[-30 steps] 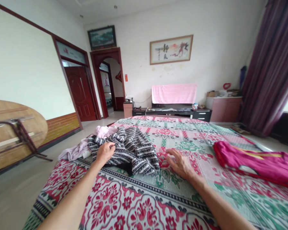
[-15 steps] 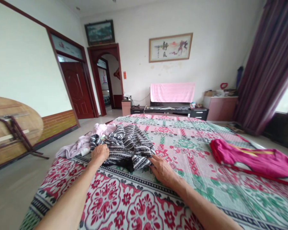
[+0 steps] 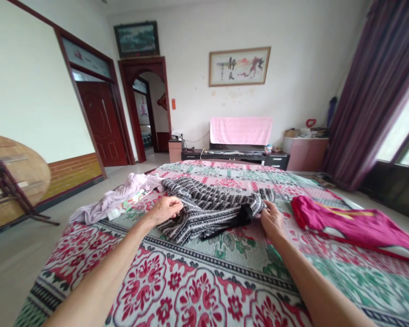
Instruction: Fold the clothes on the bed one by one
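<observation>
A black-and-white striped knit garment lies across the patterned bedspread, stretched sideways between my hands. A black trim or band hangs loose along its near edge on the right. My left hand is closed on the garment's left part, fingers pinched together. At the other end, my right hand grips the bunched right side, its thumb and fingers partly hidden by cloth. Just left of the garment lies a crumpled pale pink garment with a small colourful print.
A folded magenta garment lies on the bed to the right. Beyond the bed, a low black cabinet holds a screen draped with a pink towel. A folded round wooden table leans at the left.
The striped garment has been drawn out to the right from a bunched heap. My right hand has moved right with its edge; my left hand has shifted slightly right.
</observation>
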Available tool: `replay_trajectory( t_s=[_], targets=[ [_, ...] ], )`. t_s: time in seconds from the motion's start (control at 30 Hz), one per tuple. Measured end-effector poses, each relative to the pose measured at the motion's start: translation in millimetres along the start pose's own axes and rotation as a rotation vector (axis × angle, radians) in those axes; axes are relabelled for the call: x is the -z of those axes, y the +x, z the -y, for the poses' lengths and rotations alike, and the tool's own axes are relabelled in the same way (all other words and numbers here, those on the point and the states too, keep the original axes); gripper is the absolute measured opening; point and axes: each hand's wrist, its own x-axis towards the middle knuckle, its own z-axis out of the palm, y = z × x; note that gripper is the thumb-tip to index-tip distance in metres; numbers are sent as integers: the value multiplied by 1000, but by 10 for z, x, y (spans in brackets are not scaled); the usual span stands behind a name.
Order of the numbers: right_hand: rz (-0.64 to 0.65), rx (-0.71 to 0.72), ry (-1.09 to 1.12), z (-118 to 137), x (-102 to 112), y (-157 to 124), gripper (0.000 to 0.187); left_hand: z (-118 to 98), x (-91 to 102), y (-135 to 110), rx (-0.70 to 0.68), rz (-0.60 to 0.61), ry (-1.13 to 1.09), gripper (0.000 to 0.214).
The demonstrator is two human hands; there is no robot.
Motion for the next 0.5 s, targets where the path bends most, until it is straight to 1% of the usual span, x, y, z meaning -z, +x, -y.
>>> replay_trajectory(
  t_s=[0.07, 0.1, 0.17, 0.2, 0.23, 0.27, 0.3, 0.37, 0.4, 0.43, 0.47, 0.5],
  targets=[
    [-68, 16, -59, -36, 43, 8, 45, 55, -68, 35, -26, -92, 122, 27],
    [-91, 55, -76, -16, 46, -7, 44, 105, -85, 51, -35, -141, 201, 27],
    [-101, 187, -73, 87, 24, -67, 40, 212, -88, 71, -42, -208, 334, 31],
    [-83, 267, -59, 159, 6, -107, 38, 259, -75, 71, -43, -212, 375, 35],
    [-43, 350, -41, 233, -13, -151, 34, 296, -57, 63, -44, -186, 402, 41],
    [30, 430, -22, 303, -29, -197, 30, 323, -34, 49, -45, -130, 422, 48],
    [133, 509, -6, 361, -43, -244, 27, 339, -9, 30, -45, -45, 439, 56],
    [373, 641, -23, 426, -63, -330, 23, 339, 45, -17, -33, 155, 487, 70],
    [475, 683, -62, 432, -71, -363, 23, 327, 73, -41, -17, 249, 516, 78],
    [548, 708, -116, 423, -78, -388, 25, 309, 103, -62, 1, 329, 543, 86],
    [584, 711, -174, 403, -85, -403, 28, 287, 135, -81, 18, 395, 562, 92],
    [590, 693, -225, 376, -90, -406, 32, 265, 169, -96, 33, 447, 572, 96]
  ],
)
